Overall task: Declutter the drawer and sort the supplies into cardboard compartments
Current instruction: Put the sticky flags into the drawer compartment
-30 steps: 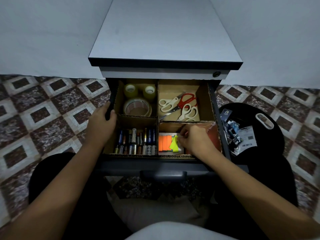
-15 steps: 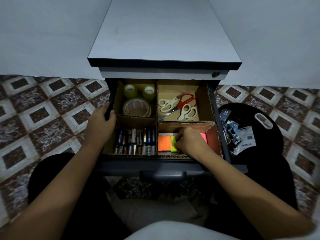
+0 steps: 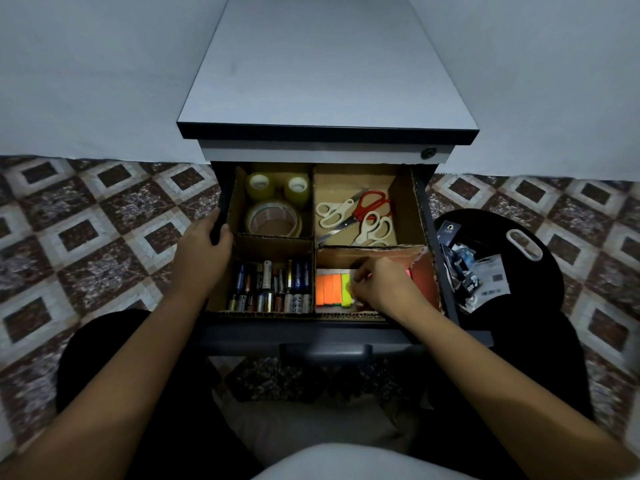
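Note:
The open drawer (image 3: 437, 271) holds a cardboard insert (image 3: 314, 216) with four compartments. Tape rolls (image 3: 273, 216) fill the far left one and scissors (image 3: 360, 216) the far right. Batteries (image 3: 270, 287) lie in the near left compartment. Orange and yellow-green sticky note strips (image 3: 333, 289) lie side by side in the near right one. My right hand (image 3: 379, 285) is curled over that compartment, its fingertips on the edge of the yellow-green strip; a sliver of pink shows beside it. My left hand (image 3: 202, 251) grips the drawer's left wall.
The grey cabinet top (image 3: 325, 74) stands over the drawer. A round black stool (image 3: 519, 271) to the right carries a pile of packets and labels (image 3: 471, 271). Patterned floor tiles lie on both sides. My legs are under the drawer front.
The yellow-green strip, tilted a second ago, now lies flat against the orange ones. My right hand has shifted slightly over the near right compartment. My left hand has stayed put.

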Action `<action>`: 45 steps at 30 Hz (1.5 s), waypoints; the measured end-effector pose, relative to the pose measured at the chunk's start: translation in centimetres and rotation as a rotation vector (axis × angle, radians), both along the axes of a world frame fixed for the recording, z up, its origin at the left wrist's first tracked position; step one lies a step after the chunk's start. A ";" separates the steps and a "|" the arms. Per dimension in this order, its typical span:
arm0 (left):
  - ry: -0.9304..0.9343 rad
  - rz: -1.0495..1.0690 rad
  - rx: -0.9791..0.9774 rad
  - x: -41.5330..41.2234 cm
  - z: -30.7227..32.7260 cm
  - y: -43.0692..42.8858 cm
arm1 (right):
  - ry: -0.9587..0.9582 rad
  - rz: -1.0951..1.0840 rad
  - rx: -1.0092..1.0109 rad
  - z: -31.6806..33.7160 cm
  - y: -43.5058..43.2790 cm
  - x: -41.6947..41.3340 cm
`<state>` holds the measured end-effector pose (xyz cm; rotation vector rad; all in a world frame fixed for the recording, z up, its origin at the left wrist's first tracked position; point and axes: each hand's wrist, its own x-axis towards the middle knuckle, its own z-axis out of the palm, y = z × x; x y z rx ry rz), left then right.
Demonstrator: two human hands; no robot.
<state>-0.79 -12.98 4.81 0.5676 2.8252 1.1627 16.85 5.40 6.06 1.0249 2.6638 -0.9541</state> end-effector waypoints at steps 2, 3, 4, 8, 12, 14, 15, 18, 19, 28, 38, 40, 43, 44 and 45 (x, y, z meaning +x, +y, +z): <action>0.001 -0.002 0.005 0.1 0.0 0.0 | 0.009 0.023 0.041 0.3 0.0 0.4; 0.003 -0.007 0.004 0.1 0.0 0.1 | 0.022 0.040 0.052 0.4 0.0 0.7; 0.005 -0.012 -0.001 0.1 0.0 0.0 | 0.037 0.058 0.063 0.6 0.0 1.1; 0.040 -0.037 -0.064 0.0 0.0 -0.1 | 0.089 0.119 0.092 1.5 0.1 2.6; 0.168 -0.082 -0.099 0.9 0.5 -0.1 | 0.090 0.206 0.121 2.7 -0.1 4.1; 0.270 -0.142 -0.112 0.9 0.6 -0.2 | 0.092 0.258 0.134 3.1 -0.1 4.7; 0.315 -0.173 -0.128 0.9 0.6 -0.3 | 0.093 0.281 0.142 3.2 -0.1 5.0; 0.422 -0.306 -0.136 1.6 1.5 -0.6 | 0.092 0.351 0.155 3.2 0.0 5.9; 0.405 -0.369 -0.119 2.2 2.1 -0.7 | 0.090 0.379 0.157 3.2 0.1 6.2; -0.273 -0.855 -0.644 6.5 5.8 -3.1 | -0.016 0.581 0.324 3.2 -0.4 8.2; -0.021 -0.906 -0.715 6.3 5.5 -3.5 | 0.069 0.527 0.434 2.0 -0.9 9.0; 0.014 -0.907 -0.718 6.1 5.3 -3.2 | 0.093 0.495 0.448 1.8 -0.7 8.9; 0.084 -0.865 -0.698 5.3 5.0 -2.5 | 0.126 0.438 0.520 1.3 -0.1 8.1; 0.118 -0.836 -0.685 4.9 4.9 -2.2 | 0.136 0.413 0.541 1.2 0.0 7.5; 0.154 -0.801 -0.666 4.4 4.8 -1.9 | 0.146 0.386 0.560 1.1 0.3 6.8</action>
